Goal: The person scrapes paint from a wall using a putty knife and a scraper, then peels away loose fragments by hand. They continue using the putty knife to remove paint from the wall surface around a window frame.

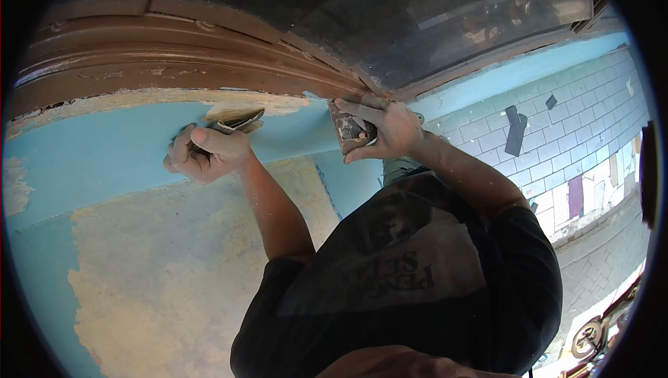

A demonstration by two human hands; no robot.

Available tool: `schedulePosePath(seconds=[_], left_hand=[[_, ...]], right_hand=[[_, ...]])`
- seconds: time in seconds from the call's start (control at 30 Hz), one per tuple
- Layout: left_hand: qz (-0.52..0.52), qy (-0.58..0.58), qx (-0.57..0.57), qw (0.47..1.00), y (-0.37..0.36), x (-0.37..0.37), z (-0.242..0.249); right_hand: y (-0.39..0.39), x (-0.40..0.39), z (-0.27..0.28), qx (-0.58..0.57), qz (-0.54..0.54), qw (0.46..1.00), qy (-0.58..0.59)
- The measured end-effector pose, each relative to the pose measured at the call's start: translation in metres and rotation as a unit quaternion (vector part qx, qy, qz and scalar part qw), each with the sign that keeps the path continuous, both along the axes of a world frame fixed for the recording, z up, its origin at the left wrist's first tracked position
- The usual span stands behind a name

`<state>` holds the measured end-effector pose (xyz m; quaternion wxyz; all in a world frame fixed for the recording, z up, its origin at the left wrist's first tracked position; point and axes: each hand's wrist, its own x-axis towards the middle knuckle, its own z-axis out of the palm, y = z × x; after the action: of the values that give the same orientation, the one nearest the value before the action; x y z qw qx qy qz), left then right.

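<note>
My left hand (207, 154) is closed round a thin putty scraper (243, 121), its worn blade pointing up and right. That blade lies close to a cream putty strip (271, 103) running under the brown wooden window frame (209, 54). In my right hand (395, 129) is a dark, flat piece smeared with pale putty (348, 127), gripped between thumb and fingers near the corner of the frame. Below both hands stretches the light-blue wall (146, 127), with a large patch of cream putty (174, 260) lower down.
Dark glass (334, 23) fills the window above the frame. To the right are grey brick-shaped tiles (550, 127), with several dark flat scraps (515, 131) on them. A vehicle wheel (588, 337) shows at the lower right.
</note>
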<state>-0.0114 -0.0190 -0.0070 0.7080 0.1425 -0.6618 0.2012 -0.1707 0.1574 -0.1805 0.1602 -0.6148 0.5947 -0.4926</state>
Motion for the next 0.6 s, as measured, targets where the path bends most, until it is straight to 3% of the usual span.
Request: schedulePosePath(seconds=[0.1, 0.47, 0.6], left_hand=[[-0.013, 0.005, -0.002, 1.000, 0.000, -0.002, 0.002], [-0.006, -0.033, -0.042, 0.999, -0.005, 0.009, 0.003], [-0.018, -0.019, -0.008, 1.000, 0.000, 0.004, -0.003]], right_hand=[[-0.007, 0.006, -0.012, -0.053, 0.003, 0.998, -0.031], [-0.012, 0.008, -0.006, -0.066, 0.025, 0.997, -0.045], [-0.013, 0.004, 0.002, -0.047, 0.018, 0.998, -0.038]])
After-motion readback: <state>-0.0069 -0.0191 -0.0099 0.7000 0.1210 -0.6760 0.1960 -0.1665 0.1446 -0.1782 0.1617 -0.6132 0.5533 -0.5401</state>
